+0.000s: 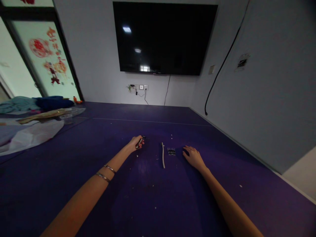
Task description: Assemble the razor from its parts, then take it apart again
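Observation:
My left hand [136,143] rests on the purple table [148,197], its fingers closed around a small dark tool [140,141] whose tip sticks out past the fingers. My right hand [194,157] lies flat on the table with the fingers spread, holding nothing. Between the hands lies a thin pale stick [163,155], pointing away from me. Just right of the stick sits a small dark rectangular part [171,151], a short way left of my right fingertips. Two thin bracelets [106,172] circle my left wrist.
A large black screen [164,38] hangs on the far wall above a socket with cables [138,88]. Cloth, plastic sheeting and a wooden board [37,118] are piled at the table's far left. A grey wall [271,98] runs along the right edge. Small white crumbs dot the table.

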Demonstrator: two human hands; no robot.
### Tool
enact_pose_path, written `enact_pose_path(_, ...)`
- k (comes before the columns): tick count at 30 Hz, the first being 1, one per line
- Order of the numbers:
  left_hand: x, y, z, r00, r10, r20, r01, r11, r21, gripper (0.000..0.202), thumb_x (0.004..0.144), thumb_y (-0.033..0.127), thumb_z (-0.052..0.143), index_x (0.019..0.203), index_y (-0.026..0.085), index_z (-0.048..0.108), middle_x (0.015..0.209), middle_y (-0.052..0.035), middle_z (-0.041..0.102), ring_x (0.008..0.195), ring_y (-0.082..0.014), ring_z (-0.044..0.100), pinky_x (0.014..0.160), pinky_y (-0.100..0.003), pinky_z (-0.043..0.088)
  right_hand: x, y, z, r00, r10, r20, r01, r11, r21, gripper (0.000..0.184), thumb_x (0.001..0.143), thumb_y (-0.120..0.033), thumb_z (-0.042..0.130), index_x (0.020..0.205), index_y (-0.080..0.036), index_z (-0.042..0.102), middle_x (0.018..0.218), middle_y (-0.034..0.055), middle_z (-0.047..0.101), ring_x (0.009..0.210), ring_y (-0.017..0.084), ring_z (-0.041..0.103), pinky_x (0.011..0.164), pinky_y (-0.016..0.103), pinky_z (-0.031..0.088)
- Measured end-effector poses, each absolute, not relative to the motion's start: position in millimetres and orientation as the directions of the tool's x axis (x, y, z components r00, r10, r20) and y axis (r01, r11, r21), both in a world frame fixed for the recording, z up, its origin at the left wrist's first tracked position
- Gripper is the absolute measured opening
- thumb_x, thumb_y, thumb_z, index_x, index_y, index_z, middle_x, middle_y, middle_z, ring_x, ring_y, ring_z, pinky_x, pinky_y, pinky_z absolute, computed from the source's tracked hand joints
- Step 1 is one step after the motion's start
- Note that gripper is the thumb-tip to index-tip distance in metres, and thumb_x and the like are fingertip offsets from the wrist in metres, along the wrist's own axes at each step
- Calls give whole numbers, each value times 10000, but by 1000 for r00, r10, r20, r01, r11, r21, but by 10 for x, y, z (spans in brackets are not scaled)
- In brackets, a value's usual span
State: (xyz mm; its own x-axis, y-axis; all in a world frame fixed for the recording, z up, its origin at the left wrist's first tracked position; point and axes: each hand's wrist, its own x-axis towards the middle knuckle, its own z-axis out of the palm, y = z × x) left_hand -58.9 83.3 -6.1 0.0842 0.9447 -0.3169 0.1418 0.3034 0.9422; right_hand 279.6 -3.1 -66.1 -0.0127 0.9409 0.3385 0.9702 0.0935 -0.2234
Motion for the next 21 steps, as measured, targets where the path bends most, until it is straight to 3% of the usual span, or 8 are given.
enact_pose_path(7, -627, 883, -68, 174, 868, -465, 88, 457, 885, 313, 875, 327, 310, 677, 145, 469, 411, 73, 329, 277, -33, 266, 298, -136, 192, 2796, -32, -650, -10, 946, 324, 968, 91, -235, 428, 861, -371, 395, 1194, -172, 574, 1290, 105, 526, 1220, 254, 430, 1000, 408, 332)
enact_pose_path(13, -611, 899, -58, 209, 834, -510, 124, 495, 860, 386, 902, 436, 288, 634, 176, 389, 393, 83, 308, 276, -32, 255, 312, -125, 161, 2797, -28, -650, -11, 946, 325, 969, 91, -232, 418, 858, -360, 403, 1189, -176, 579, 1288, 103, 529, 1225, 254, 427, 1002, 410, 331)
enact_pose_path(21, -589, 931, -90, 219, 810, -545, 154, 522, 839, 404, 919, 406, 267, 597, 181, 363, 368, 84, 288, 267, -33, 245, 306, -126, 143, 2787, -34, -638, -16, 943, 332, 970, 94, -222, 422, 860, -364, 398, 1181, -164, 585, 1282, 102, 535, 1215, 255, 438, 994, 406, 342)
